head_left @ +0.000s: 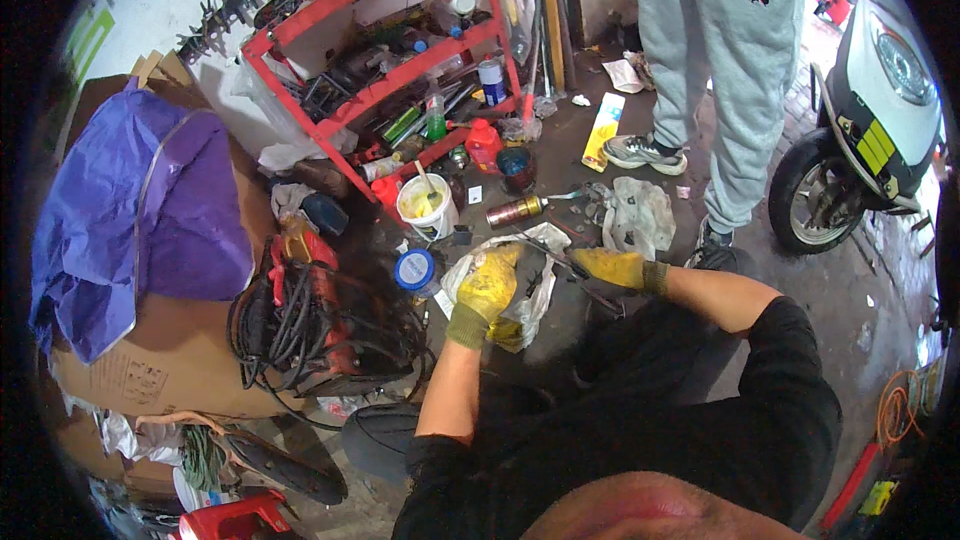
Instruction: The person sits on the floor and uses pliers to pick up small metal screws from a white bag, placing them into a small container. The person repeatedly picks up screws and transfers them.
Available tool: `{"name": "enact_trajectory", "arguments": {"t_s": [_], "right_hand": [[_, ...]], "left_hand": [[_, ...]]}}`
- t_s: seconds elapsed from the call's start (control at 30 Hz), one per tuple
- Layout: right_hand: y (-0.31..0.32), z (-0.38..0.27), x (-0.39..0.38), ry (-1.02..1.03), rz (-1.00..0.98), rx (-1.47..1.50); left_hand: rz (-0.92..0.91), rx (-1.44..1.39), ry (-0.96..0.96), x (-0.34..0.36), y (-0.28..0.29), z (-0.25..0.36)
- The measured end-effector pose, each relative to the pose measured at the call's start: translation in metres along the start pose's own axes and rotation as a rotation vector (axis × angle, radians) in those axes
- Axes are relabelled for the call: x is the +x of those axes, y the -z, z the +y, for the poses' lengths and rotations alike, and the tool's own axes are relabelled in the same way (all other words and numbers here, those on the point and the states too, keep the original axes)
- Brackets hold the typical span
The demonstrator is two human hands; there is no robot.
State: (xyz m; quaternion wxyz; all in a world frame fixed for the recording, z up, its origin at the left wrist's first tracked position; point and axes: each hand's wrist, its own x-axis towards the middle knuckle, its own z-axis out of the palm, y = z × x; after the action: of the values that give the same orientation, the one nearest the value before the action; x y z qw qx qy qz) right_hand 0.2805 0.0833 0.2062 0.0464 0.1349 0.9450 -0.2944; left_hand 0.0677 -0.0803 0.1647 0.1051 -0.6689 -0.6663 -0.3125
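Both my hands wear yellow work gloves with olive cuffs. My left hand (487,283) is closed over a crumpled white plastic sheet (545,292) on the floor; what its fingers hold is hidden. From the right comes my right hand (612,267), its fingertips closed on a dark, thin, rod-like part (556,257) stretching between the two hands. Just beyond lies a gold-and-red spray can (513,211). A white bucket (433,230) with yellow paste and a brush (427,185) stands at the far left of the sheet. Nearer my left hand is a blue-lidded tub (414,269).
A red shelf rack (375,90) holds tools and bottles. To the left are a red machine with black cables (290,315) and a purple cover (150,200) over cardboard. A person in grey trousers (725,70) stands ahead, beside a white scooter (880,90). A grey rag (640,217) lies nearby.
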Motion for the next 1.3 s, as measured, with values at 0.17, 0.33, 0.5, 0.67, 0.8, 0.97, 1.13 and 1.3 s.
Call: {"name": "enact_trajectory", "arguments": {"t_s": [0.17,0.33,0.5,0.67,0.8,0.97,1.13,1.3], "right_hand": [[0.009,-0.010,-0.004,0.003,0.068,-0.047],[0.001,0.013,0.000,0.082,0.095,-0.470],[-0.022,0.058,0.011,0.184,0.217,-0.212],[-0.014,0.045,-0.002,0.332,0.208,-0.048],[-0.027,0.052,0.006,0.418,0.264,-0.003],[-0.004,0.003,0.011,0.141,0.085,0.241],[-0.004,0.005,0.006,0.257,0.108,0.526],[0.003,-0.011,0.002,0.134,0.052,0.409]], "left_hand": [[-0.089,-0.160,0.145,0.007,0.000,-0.007],[-0.073,-0.200,0.058,0.019,0.013,-0.010],[-0.189,-0.249,-0.060,0.028,0.021,-0.034],[-0.552,-0.848,0.222,0.050,0.062,-0.007],[-0.483,-0.882,0.390,0.048,0.055,-0.008],[0.060,-0.381,0.377,0.039,0.020,0.014],[-0.012,-0.947,0.697,0.055,0.044,0.051],[-0.017,-0.473,0.522,0.043,0.034,0.034]]}}
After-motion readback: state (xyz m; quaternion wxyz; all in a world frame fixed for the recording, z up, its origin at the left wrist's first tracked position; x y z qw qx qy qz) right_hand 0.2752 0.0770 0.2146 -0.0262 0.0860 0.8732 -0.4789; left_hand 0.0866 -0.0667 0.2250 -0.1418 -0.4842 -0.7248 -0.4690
